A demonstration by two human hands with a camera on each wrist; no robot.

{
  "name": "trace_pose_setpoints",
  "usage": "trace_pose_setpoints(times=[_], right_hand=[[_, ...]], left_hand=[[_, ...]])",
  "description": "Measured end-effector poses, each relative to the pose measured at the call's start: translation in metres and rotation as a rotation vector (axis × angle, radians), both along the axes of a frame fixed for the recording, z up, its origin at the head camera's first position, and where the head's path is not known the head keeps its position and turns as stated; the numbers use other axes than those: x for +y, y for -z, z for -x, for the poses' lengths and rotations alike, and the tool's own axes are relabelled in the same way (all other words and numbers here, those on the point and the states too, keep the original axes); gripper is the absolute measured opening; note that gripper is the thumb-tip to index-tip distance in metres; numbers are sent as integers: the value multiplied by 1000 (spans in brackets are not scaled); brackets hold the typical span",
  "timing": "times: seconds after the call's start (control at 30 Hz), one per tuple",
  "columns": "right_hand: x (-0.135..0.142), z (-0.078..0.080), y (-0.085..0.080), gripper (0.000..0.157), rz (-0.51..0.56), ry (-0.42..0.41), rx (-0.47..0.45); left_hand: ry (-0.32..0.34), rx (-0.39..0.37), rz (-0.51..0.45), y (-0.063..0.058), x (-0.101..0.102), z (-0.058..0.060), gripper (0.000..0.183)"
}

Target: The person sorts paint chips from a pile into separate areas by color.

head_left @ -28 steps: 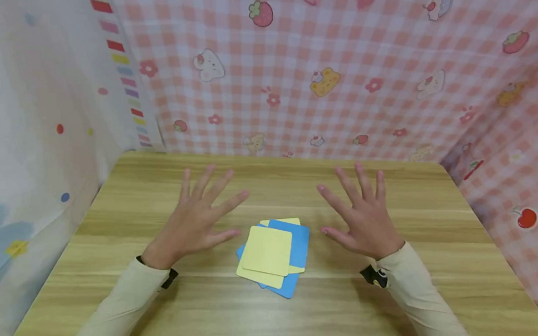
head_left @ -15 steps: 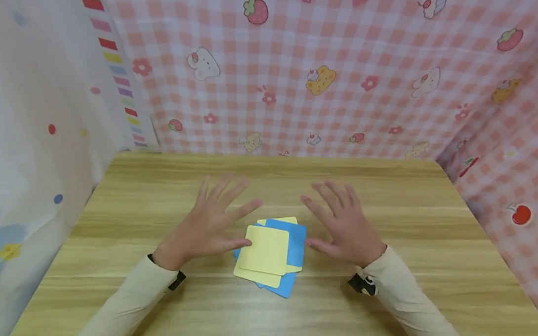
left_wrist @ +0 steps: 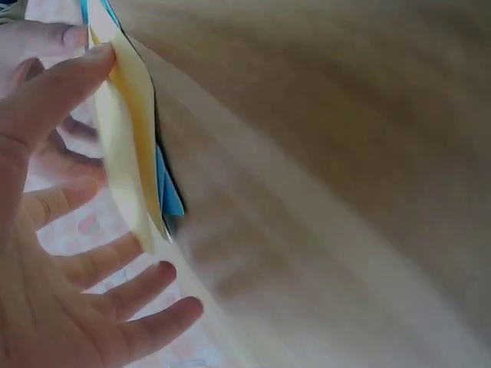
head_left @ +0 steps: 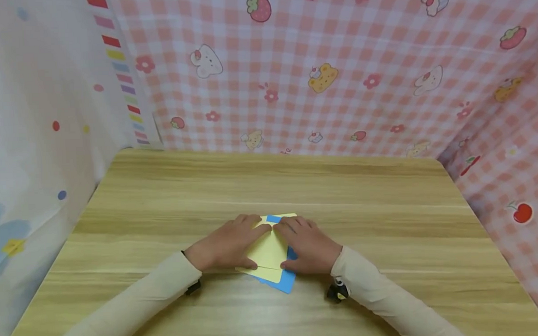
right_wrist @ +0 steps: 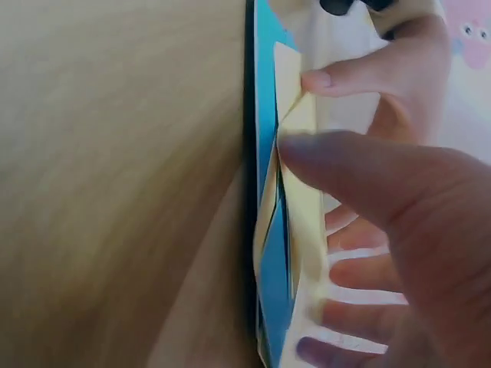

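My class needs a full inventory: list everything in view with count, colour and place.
yellow cards: at least two, pale yellow, overlapping between the hands
blue cards: exact number hidden, blue, partly under yellow ones
table: one, light wood, under the cards
checked cloth: at least one, pink and white, behind and right of table
white cloth: one, white with coloured dots, left of table
wrist pieces: two, black, at the wrists
sleeves: two, cream, on both arms
left hand: one, bare, touching cards' left side
right hand: one, bare, touching cards' right side

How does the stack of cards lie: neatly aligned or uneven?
Uneven: in the head view, a blue card juts out past the top yellow card.
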State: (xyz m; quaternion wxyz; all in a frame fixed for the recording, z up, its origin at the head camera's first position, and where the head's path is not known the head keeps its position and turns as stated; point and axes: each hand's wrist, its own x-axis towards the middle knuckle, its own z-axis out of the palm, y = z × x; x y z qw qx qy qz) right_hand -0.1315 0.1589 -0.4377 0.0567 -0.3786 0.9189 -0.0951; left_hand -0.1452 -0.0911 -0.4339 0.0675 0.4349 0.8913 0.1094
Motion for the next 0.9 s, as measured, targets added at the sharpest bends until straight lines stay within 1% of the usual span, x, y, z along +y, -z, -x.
trace_pose_setpoints(times=[0.07,0.13,0.2,0.23,0.3,0.37,0.43,0.53,0.57,0.63,0.73,0.8,0.9], right_hand=[[0,2,0,76,128,35,-72],[0,2,-1,76,248,54,-139],[1,1,-6,80,307,61,-178],[2,0,-9,82,313,51,-180],[0,-3,-15,86,278,12,-122],[-8,-5,-21,85,222,-36,-29],[-25,-5,-25,81,165,-89,68],[-63,-2,-26,75,57,-142,157],[-77,0,-25,74,14,-156,177],[-102,5,-20,72,-73,-178,204],[-126,9,-9,68,-176,-190,197],[-131,9,-5,68,-219,-190,161],[-121,7,-4,74,-226,-194,95]], left_hand=[[-8,-7,-47,-2,0,-1,81],[-23,-31,-90,-5,-2,-3,78],[-35,-37,-137,-9,-5,-6,75],[-43,-38,-153,-13,-7,-8,74],[-49,-21,-164,-22,-14,-11,71],[-48,-3,-157,-32,-25,-13,68],[-63,-30,-140,-40,-43,-15,66],[-110,-93,-114,-45,-78,-17,64],[-129,-117,-111,-44,-89,-17,64],[-154,-153,-106,-39,-108,-17,64],[-157,-176,-104,-25,-124,-16,61],[-146,-170,-106,-15,-129,-18,58],[-143,-143,-107,-6,-129,-22,57]])
